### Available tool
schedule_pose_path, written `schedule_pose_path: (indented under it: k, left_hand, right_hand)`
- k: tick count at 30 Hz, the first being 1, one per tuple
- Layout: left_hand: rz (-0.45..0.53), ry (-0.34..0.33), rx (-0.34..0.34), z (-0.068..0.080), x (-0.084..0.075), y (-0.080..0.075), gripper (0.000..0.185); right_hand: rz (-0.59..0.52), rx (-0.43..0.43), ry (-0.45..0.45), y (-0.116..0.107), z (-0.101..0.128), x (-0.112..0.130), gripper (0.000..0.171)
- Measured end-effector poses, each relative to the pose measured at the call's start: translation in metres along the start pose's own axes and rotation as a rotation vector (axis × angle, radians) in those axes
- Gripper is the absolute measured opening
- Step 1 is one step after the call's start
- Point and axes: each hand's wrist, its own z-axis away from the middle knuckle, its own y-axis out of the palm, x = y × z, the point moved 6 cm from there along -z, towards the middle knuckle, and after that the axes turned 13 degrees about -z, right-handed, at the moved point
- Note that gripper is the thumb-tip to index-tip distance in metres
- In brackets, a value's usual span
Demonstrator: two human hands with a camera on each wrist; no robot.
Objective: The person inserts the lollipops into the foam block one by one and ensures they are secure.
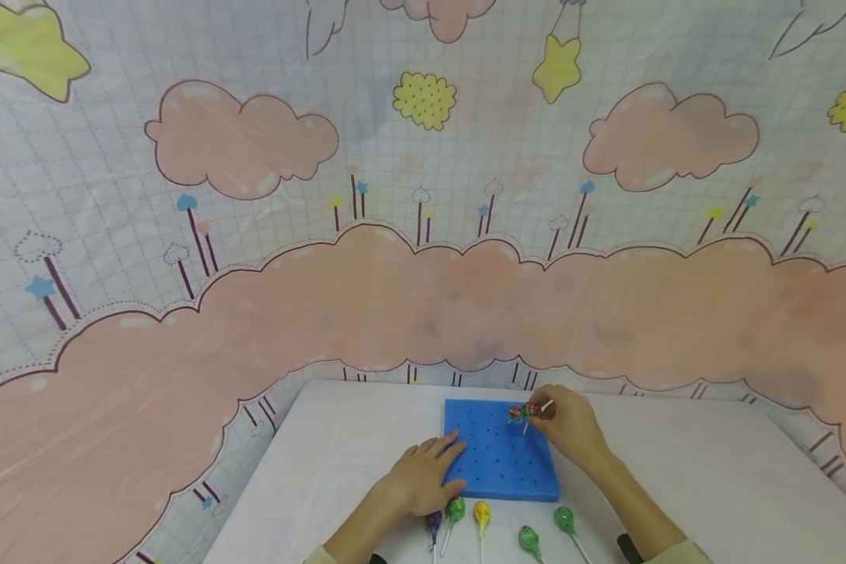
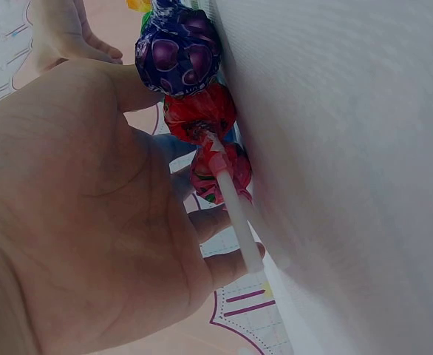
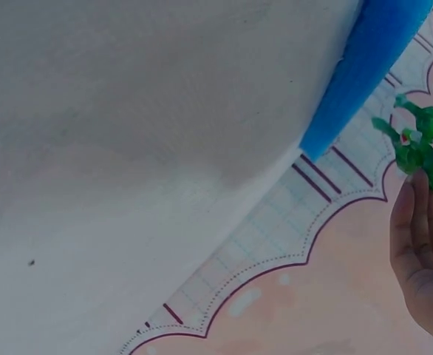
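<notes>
A blue foam board (image 1: 500,462) dotted with small holes lies on the white table (image 1: 712,470). My left hand (image 1: 446,454) rests flat on the board's left edge, fingers fairly straight. My right hand (image 1: 544,413) pinches a green and red wrapped lollipop (image 1: 524,413) over the board's far right corner, its white stick poking out. The right wrist view shows that lollipop (image 3: 417,142) at my fingertips (image 3: 416,194), beside the board's edge (image 3: 372,66). Under my left palm (image 2: 91,207) lie a purple lollipop (image 2: 178,48) and a red lollipop (image 2: 199,111) on the table.
Several lollipops lie in a row in front of the board: purple (image 1: 433,521), green (image 1: 455,509), yellow (image 1: 481,514), and two more green ones (image 1: 529,539) (image 1: 564,518). A cartoon cloud cloth (image 1: 423,235) hangs behind the table.
</notes>
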Motion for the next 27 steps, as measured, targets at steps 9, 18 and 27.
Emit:
schedule_pose_path:
  k: [9,18,27]
  left_hand:
    - [-0.011,0.004,-0.008,-0.0003,-0.0001,0.0044,0.067]
    - [-0.014,0.001,-0.023,-0.0016,0.0004,0.0023,0.067]
    - [0.009,0.02,-0.007,-0.001,-0.0007,0.0031,0.067]
  right_hand:
    - [-0.001,0.015,-0.004,0.0035,0.0006,0.0025,0.02]
    - [0.008,0.018,-0.028,0.005,-0.0028,0.0025,0.02]
    - [0.004,0.03,-0.007,0.0091,-0.0031,0.0002,0.02]
